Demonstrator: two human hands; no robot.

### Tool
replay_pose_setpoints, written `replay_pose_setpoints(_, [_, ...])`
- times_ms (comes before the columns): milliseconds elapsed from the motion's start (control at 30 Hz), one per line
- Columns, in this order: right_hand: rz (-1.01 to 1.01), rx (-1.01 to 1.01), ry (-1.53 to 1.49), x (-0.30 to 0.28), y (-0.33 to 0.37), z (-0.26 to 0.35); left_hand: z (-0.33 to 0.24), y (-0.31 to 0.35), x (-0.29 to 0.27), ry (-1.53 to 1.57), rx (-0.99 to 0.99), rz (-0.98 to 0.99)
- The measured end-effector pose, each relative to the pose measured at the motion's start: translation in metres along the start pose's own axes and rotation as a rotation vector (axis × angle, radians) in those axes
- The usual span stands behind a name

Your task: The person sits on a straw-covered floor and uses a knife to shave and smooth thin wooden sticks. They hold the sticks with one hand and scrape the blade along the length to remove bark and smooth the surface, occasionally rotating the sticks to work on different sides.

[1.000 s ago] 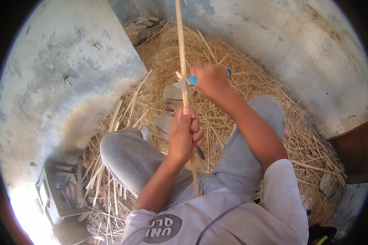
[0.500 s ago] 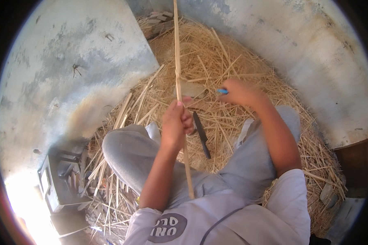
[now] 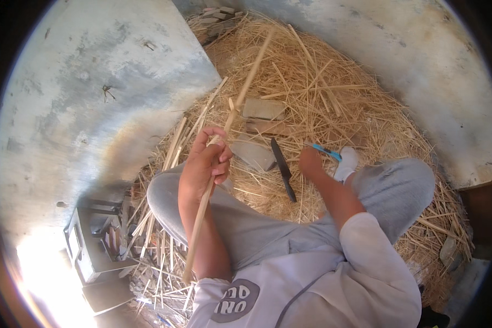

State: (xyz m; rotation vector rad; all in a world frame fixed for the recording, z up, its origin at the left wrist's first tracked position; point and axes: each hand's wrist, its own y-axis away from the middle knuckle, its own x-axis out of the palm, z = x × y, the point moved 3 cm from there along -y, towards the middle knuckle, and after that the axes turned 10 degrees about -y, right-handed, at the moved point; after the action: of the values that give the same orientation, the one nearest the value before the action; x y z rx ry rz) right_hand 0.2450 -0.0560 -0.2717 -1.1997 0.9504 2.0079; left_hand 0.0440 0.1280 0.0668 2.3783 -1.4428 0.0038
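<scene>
A long pale bamboo strip (image 3: 248, 81) slants across my lap, its far end over the shavings and its near end beside my left forearm. My left hand (image 3: 203, 164) is closed around it near the middle. A small splinter sticks out from the strip just beyond my fingers. My right hand (image 3: 310, 163), low by my right foot, is closed on a slim blue tool (image 3: 328, 152); its exact kind is unclear. Between my hands a black knife (image 3: 282, 168) lies on the shavings, touched by neither hand.
A flat grey stone (image 3: 251, 154) and a rectangular block (image 3: 263, 109) lie ahead of me. Shavings and loose strips (image 3: 333, 90) cover the floor. Pale walls (image 3: 98, 109) curve around, with a grey metal box (image 3: 85, 249) at left.
The strip has tilted, its far end swinging right and its near end left. My left hand moved left; my right hand came down and nearer with the blue tool.
</scene>
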Motion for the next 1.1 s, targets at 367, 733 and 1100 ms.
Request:
replay_pose_setpoints(367, [0.394,0.457,-0.695,0.064,0.02,0.004,-0.013,0.003,-0.003,-0.05,0.267,0.167])
replay_pose_setpoints(733, [-0.317,0.073,-1.344,-0.163,0.061,0.112,-0.01,-0.012,-0.015,-0.334,0.726,-0.194])
replay_pose_setpoints(1100, [-0.181,-0.539,-0.816,-0.188,0.172,0.177,-0.039,0.037,0.015,0.001,1.247,-0.25])
